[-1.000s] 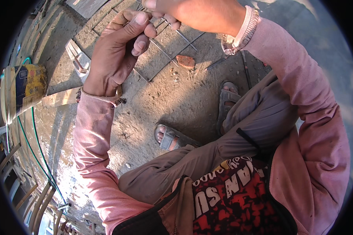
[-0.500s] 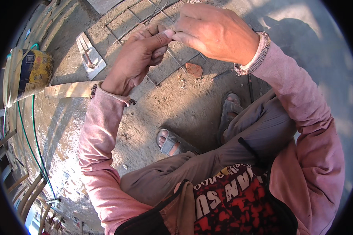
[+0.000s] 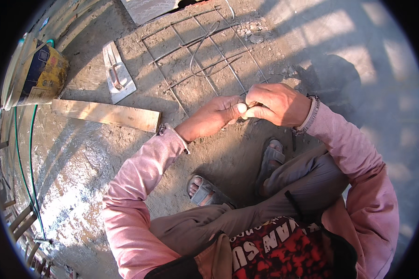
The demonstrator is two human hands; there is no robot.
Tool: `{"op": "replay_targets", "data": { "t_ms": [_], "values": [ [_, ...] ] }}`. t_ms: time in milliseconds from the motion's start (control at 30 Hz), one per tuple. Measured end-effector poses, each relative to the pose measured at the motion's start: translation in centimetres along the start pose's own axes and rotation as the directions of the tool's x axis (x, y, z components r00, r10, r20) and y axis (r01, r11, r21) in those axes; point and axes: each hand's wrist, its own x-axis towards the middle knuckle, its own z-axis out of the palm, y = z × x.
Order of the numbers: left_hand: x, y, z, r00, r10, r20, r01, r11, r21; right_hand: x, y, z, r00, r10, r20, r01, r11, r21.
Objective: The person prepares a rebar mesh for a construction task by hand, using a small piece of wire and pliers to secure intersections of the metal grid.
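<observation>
My left hand [image 3: 210, 119] and my right hand [image 3: 278, 105] meet at the lower right end of a grid of crossed metal rods [image 3: 171, 87], fingers pinched together on something small that I cannot make out. Both wear long pink sleeves. A loop of thinner wire [image 3: 192, 69] lies over the grid, which rests on the dirty ground beyond my fingers. My sandalled feet [image 3: 201, 190] show below my hands, beside my crossed legs.
A metal trowel [image 3: 121, 81] and a wooden plank [image 3: 107, 114] lie left of the grid. Farther left stand a yellow and dark bucket [image 3: 46, 76] and thin green hoses [image 3: 31, 149], with wooden pieces along the rim. Small rubble [image 3: 256, 35] lies at the back.
My joined hands have come down and to the right in the picture, and more of the rod grid shows above them. The fingers stay pinched together.
</observation>
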Motion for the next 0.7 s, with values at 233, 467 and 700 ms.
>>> {"op": "replay_targets", "data": {
  "t_ms": [233, 467, 700],
  "values": [
    [1.0, -1.0, -0.2, 0.979, 0.04, 0.199, 0.049, 0.905, -0.423, 0.3, 0.0, -1.9, 0.999, -0.036, 0.015, 0.039, 0.895, -0.445],
    [2.5, -3.1, 0.2, 0.952, 0.304, 0.026, -0.22, 0.625, 0.749, -0.6, 1.8, 0.1, 0.843, 0.507, 0.179, -0.476, 0.859, -0.19],
    [2.4, -8.5, -1.3, 0.985, 0.027, -0.168, 0.024, 0.954, 0.298, -0.6, 4.9, 6.1, 0.955, 0.264, -0.136, -0.272, 0.961, -0.045]
  ]
}}
